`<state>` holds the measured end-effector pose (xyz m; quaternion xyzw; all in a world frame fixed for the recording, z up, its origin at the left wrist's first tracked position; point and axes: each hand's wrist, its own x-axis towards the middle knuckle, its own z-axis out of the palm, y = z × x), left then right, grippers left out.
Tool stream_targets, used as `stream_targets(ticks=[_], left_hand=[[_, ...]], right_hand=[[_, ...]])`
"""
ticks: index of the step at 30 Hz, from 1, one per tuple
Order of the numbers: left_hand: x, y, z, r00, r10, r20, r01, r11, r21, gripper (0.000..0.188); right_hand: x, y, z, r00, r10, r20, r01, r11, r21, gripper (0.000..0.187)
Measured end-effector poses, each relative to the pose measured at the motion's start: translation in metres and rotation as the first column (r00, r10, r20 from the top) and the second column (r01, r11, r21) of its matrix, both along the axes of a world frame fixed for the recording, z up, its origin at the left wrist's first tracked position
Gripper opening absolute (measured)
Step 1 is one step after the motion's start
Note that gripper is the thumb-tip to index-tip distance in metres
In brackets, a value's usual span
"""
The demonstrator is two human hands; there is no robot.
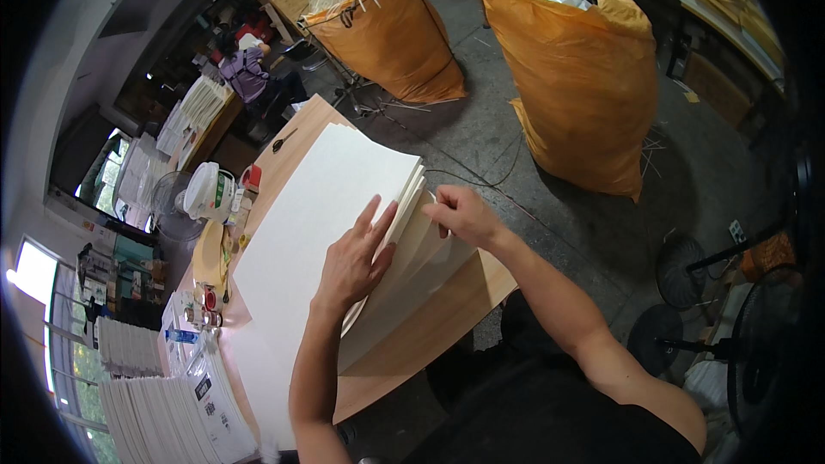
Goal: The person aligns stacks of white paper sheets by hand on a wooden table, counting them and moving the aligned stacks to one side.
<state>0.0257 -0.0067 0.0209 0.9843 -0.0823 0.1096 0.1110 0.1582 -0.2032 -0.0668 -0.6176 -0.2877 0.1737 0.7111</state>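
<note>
A stack of large white paper sheets (296, 206) lies on a light wooden table, its right edges fanned into separate layers. Resting on the upper sheets near that edge is my left hand (352, 262), open, with fingers stretched out. My right hand (464, 216) is closed in a pinch at the far right corner of the lower paper sheets (412, 262), which look slightly lifted. Its fingertips partly hide the sheet edge between them.
Scissors (282, 142), a white tub (206, 192) and tape rolls (209, 298) line the table's left side. Stacked papers (163, 417) stand at lower left. Two orange sacks (576, 77) occupy the floor ahead. Fans (756, 352) stand at right. A person (247, 73) sits far left.
</note>
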Motion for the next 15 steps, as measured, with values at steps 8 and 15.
stream_targets(ticks=[8, 15], left_hand=[[-0.003, 0.000, -0.009, 0.998, 0.007, 0.057, -0.010, 0.998, 0.066, 0.039], [-0.004, -0.005, 0.000, 0.999, 0.008, 0.051, -0.008, 1.000, 0.009, 0.056]], right_hand=[[0.006, 0.007, 0.003, 0.879, 0.215, -0.425, -0.100, 0.956, 0.276, 0.036], [0.004, 0.007, 0.000, 0.887, 0.215, -0.408, -0.106, 0.956, 0.272, 0.035]])
